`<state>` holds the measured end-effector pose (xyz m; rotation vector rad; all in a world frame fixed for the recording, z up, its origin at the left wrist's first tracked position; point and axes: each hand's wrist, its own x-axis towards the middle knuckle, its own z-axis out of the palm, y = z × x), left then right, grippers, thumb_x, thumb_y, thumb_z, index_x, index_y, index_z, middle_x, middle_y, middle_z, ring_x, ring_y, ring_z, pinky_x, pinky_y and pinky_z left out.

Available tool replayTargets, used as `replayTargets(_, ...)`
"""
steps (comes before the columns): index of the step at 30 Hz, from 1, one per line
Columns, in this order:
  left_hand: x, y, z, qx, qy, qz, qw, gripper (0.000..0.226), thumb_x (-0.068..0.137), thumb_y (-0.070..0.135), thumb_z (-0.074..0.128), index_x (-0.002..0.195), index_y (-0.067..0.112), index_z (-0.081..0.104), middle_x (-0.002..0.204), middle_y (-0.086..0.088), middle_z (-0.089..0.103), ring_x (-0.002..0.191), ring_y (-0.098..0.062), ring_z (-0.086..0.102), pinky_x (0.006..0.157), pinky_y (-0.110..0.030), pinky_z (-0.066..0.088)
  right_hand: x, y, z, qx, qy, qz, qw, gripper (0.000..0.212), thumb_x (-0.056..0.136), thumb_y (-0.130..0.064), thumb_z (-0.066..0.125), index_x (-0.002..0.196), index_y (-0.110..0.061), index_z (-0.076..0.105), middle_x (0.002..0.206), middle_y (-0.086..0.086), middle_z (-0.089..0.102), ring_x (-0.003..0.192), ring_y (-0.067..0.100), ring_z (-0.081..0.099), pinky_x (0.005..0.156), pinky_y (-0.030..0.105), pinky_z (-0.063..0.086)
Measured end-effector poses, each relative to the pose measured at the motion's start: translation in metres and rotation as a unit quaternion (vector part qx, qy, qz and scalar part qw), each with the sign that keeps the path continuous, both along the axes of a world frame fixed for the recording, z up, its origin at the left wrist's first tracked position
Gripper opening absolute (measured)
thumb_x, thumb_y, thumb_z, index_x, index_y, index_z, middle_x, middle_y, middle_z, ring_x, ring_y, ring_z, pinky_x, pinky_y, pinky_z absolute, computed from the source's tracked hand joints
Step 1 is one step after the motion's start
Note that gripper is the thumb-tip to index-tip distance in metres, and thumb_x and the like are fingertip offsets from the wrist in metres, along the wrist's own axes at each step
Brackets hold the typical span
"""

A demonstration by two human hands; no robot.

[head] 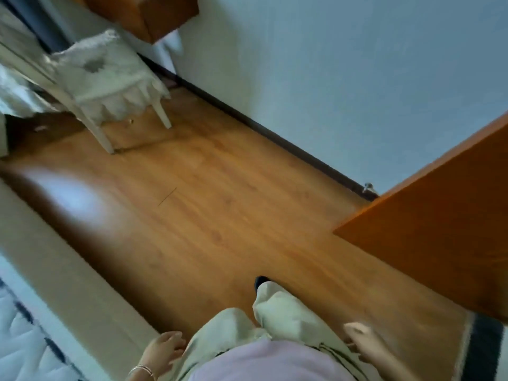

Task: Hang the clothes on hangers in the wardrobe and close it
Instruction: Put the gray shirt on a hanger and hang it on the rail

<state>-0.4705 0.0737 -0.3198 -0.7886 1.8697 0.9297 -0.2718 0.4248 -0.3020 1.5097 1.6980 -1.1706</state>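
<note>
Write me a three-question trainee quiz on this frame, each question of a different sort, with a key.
1. True or false: the left hand grips a hanger.
2. Which of these stands at the right edge of the view? A. an orange-brown wooden panel B. a laundry basket C. a mirror
3. Fill the gap: the chair with the frilled white cover stands on a ____ floor.
Key: 1 false, the hand holds nothing; 2 A; 3 wooden.
</note>
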Motion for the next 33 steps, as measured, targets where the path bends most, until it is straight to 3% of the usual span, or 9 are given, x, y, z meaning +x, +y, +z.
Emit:
replayTargets(2, -0.015, 0.017, 0.015, 0.009, 0.045, 0.037, 0.998, 0.013, 0.092, 0.009, 0.05, 0.099, 0.001, 0.059, 0.084, -0.013, 0.061, 0.067, -0.023, 0.053, 0.049, -0.018, 0.046, -0.044, 0.037, -0.004, 0.003, -0.009, 0.047, 0.999, 0.018, 0.092, -0.018, 0.052, 0.094, -0.007, 0.066, 0.072, -0.002, 0.064, 0.091, 0.032, 0.065, 0.065, 0.026, 0.042)
replayTargets(6, -0.035, 0.016, 0.026, 0.012, 0.095, 0.091, 0.991, 0.016, 0.092, 0.014, 0.052, 0.102, 0.009, 0.061, 0.093, -0.011, 0.066, 0.081, -0.022, 0.058, 0.059, -0.023, 0.039, -0.151, 0.063, 0.009, -0.008, -0.03, 0.144, 0.989, 0.015, 0.093, -0.008, 0.048, 0.089, 0.001, 0.059, 0.065, 0.009, 0.055, 0.059, 0.023, 0.051, 0.05, 0.023, 0.036)
replayTargets(11, -0.043, -0.019, 0.024, 0.011, 0.039, 0.317, 0.947, 0.016, 0.091, 0.006, 0.05, 0.079, 0.007, 0.059, 0.063, -0.005, 0.062, 0.065, -0.022, 0.053, 0.052, -0.025, 0.036, -0.296, 0.033, -0.004, -0.017, -0.013, 0.257, 0.966, 0.018, 0.094, -0.015, 0.045, 0.094, -0.006, 0.061, 0.072, 0.007, 0.058, 0.059, 0.018, 0.05, 0.051, 0.022, 0.033)
replayTargets(14, -0.044, -0.068, -0.016, -0.013, 0.046, 0.202, 0.978, 0.039, 0.096, 0.007, 0.035, 0.059, 0.013, 0.046, 0.054, -0.001, 0.056, 0.06, -0.022, 0.06, 0.058, -0.026, 0.043, -0.384, -0.011, -0.014, -0.031, 0.022, 0.317, 0.948, 0.02, 0.095, -0.019, 0.045, 0.102, -0.009, 0.06, 0.082, 0.005, 0.062, 0.065, 0.015, 0.056, 0.053, 0.02, 0.037)
replayTargets(17, -0.088, -0.083, -0.005, -0.004, -0.044, 0.321, 0.946, 0.024, 0.09, 0.006, 0.048, 0.076, 0.0, 0.066, 0.071, -0.007, 0.058, 0.072, -0.018, 0.054, 0.063, -0.022, 0.039, -0.464, -0.061, -0.014, -0.039, 0.055, 0.342, 0.937, 0.02, 0.095, -0.018, 0.045, 0.105, -0.01, 0.059, 0.09, 0.009, 0.063, 0.069, 0.015, 0.058, 0.053, 0.02, 0.038)
replayTargets(21, -0.169, -0.103, 0.006, -0.011, -0.023, 0.334, 0.942, 0.02, 0.089, 0.008, 0.051, 0.076, 0.008, 0.066, 0.076, -0.003, 0.056, 0.078, -0.017, 0.048, 0.063, -0.022, 0.037, -0.543, -0.122, -0.004, -0.058, 0.062, 0.387, 0.918, 0.015, 0.095, -0.013, 0.045, 0.102, -0.007, 0.057, 0.09, 0.013, 0.06, 0.064, 0.014, 0.055, 0.043, 0.016, 0.039)
replayTargets(25, -0.25, -0.133, 0.0, 0.011, 0.02, 0.445, 0.895, 0.022, 0.09, 0.009, 0.051, 0.1, -0.007, 0.062, 0.072, -0.01, 0.059, 0.057, -0.019, 0.048, 0.046, -0.021, 0.038, -0.619, -0.166, 0.001, -0.054, 0.056, 0.463, 0.883, 0.014, 0.094, -0.012, 0.048, 0.098, -0.008, 0.06, 0.076, 0.003, 0.061, 0.06, 0.012, 0.053, 0.042, 0.01, 0.037)
replayTargets(30, -0.349, -0.169, -0.001, 0.045, 0.081, 0.48, 0.872, 0.012, 0.092, 0.015, 0.051, 0.084, 0.014, 0.06, 0.082, -0.007, 0.063, 0.076, -0.024, 0.058, 0.072, -0.03, 0.042, -0.719, -0.199, 0.002, -0.027, 0.028, 0.522, 0.852, 0.017, 0.092, -0.013, 0.051, 0.103, -0.006, 0.063, 0.075, 0.002, 0.061, 0.061, 0.012, 0.052, 0.046, 0.014, 0.038)
replayTargets(33, -0.382, -0.187, -0.015, 0.029, 0.059, 0.507, 0.86, 0.013, 0.093, 0.013, 0.05, 0.084, 0.011, 0.059, 0.08, -0.008, 0.061, 0.072, -0.023, 0.055, 0.07, -0.031, 0.043, -0.783, -0.217, -0.01, -0.012, 0.017, 0.56, 0.828, 0.017, 0.092, -0.016, 0.052, 0.102, -0.008, 0.064, 0.096, 0.008, 0.063, 0.081, 0.016, 0.054, 0.054, 0.013, 0.038)
